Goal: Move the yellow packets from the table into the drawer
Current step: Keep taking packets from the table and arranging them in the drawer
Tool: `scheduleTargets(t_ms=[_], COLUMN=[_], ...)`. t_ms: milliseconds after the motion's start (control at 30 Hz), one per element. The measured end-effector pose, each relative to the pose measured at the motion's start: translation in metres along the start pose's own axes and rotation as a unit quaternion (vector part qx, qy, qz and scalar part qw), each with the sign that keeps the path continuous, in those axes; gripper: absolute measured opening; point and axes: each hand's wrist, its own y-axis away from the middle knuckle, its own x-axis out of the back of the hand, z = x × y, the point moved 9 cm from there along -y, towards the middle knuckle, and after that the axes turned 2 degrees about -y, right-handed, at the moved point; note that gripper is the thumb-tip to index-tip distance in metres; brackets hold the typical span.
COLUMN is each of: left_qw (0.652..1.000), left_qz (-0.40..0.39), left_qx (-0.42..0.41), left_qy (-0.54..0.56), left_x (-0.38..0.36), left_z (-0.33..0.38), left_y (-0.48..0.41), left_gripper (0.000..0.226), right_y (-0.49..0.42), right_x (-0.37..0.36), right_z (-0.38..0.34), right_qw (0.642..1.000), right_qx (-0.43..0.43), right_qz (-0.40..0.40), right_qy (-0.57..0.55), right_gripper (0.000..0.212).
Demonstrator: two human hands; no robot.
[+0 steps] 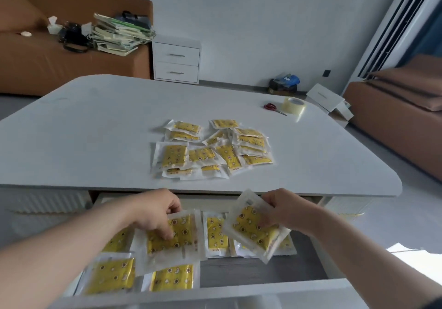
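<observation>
Your left hand (155, 215) pinches a yellow packet (172, 237) that lies in the open drawer (258, 270), toward its left side and on top of other packets there. Your right hand (284, 210) grips a second packet (253, 233) by its edge, tilted above the drawer's right half. The heap of yellow packets (210, 148) sits near the table's (95, 129) near edge. Scissors (272, 107) and a tape roll (295, 105) lie by its far right corner. The print on the packets is too blurred to read.

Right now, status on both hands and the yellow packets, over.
Left hand pinches packet low in open drawer. Right hand holds second packet above drawer. Pile on table. Drawer mouth unobstructed.
</observation>
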Motion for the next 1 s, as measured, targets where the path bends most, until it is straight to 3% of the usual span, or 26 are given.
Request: scheduleTargets(t_ms=[167,333,533,667,900,1000], left_qw=[0.997,0.995,0.994,0.992,0.993,0.994], left_qz=[-0.024,-0.04,-0.082,-0.098,-0.079,-0.068], left_qx=[0.005,-0.019,-0.017,-0.013,-0.026,-0.033], left_qy=[-0.079,-0.084,-0.066,-0.08,-0.082,-0.076], left_x=[-0.039,-0.067,-0.116,-0.134,-0.136,-0.135], left_z=[0.003,0.031,0.049,0.049,0.05,0.051], left_y=[-0.04,-0.068,-0.088,-0.091,-0.092,-0.093], left_gripper=[0.029,0.044,0.053,0.063,0.053,0.035], right_y=[-0.017,-0.033,-0.043,-0.045,-0.048,-0.048], right_x=[-0.016,-0.034,-0.061,-0.073,-0.08,-0.083], right_z=[0.035,0.056,0.068,0.077,0.088,0.087], right_qw=[0.996,0.98,0.954,0.938,0.931,0.929], right_qx=[-0.024,-0.03,-0.01,-0.011,-0.014,-0.012], right_qz=[-0.031,-0.083,-0.151,-0.179,-0.183,-0.18], right_qy=[0.084,0.179,0.26,0.296,0.316,0.323], right_gripper=[0.023,0.011,0.016,0.035,0.04,0.041])
